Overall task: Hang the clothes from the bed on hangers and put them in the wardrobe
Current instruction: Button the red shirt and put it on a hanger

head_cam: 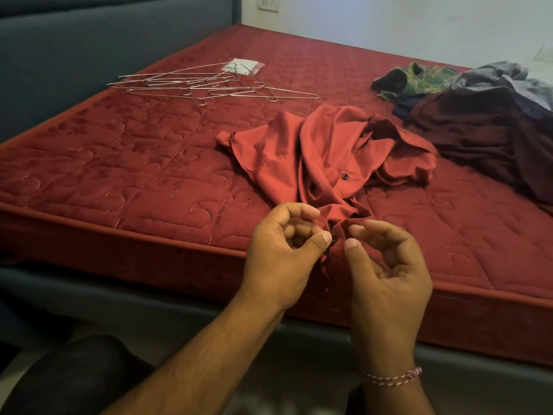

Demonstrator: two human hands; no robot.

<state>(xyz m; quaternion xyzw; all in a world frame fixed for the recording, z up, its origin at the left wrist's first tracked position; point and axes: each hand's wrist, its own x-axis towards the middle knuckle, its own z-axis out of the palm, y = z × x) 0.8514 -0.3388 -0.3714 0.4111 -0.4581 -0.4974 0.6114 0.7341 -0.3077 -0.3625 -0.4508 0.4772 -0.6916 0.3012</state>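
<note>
A rust-red shirt [323,151] lies crumpled on the red mattress [119,163], its front edge pulled over the near side of the bed. My left hand [281,253] pinches one side of the shirt's placket at a dark button. My right hand [386,265] pinches the other side, thumb and fingers curled round the cloth. Several wire hangers [197,83] lie in a loose heap at the far left of the mattress. A pile of other clothes [478,109] sits at the right: green patterned, grey and dark maroon pieces.
A small clear plastic packet [244,66] lies by the hangers. The dark grey headboard [89,40] runs along the left, and the bed frame [149,301] below the mattress. A white wall with a switch plate [268,2] stands behind. The wardrobe is out of sight.
</note>
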